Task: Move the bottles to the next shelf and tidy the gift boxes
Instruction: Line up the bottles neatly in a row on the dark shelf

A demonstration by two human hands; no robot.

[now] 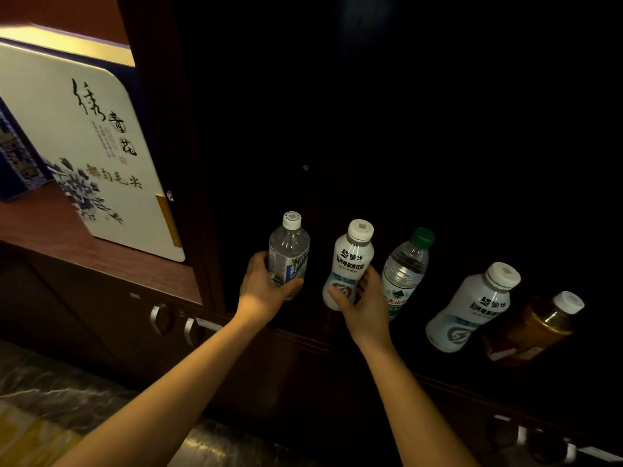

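Dark wooden shelving (404,129) fills most of my feed, its right-hand compartment almost black and its left-hand one lit. Standing in the lit compartment is a large white gift box (101,146) with a gold rim. Blue flowers are painted low on its face, black brush calligraphy runs above them, and the gold characters 都匀毛尖 sit beneath. Behind it, at the left edge of the view, I see a blue patterned box (15,156).

Five bottles stand in a row along the dark compartment. From my left:
- a clear water bottle (290,247) with a white cap and a blue-and-white label I cannot read
- a white bottle (350,261) printed 蒙牛, under a white cap
- a green-capped bottle (406,267) of clear water, whose label shows 夫山 below a green mountain mark
- a second white bottle (472,305) with the same 蒙牛 print
- an amber bottle (542,325) with a white cap and a red label too dim to read

The left hand (266,291) wraps its fingers round the lower half of the clear water bottle. The right hand (364,305) grips the white bottle low down, thumb across the front and fingers round the far side, just beside the green-capped bottle. Whether either held bottle is off the shelf board I cannot tell.

Below the lit compartment, two metal knobs (161,318) sit on a dark drawer front.
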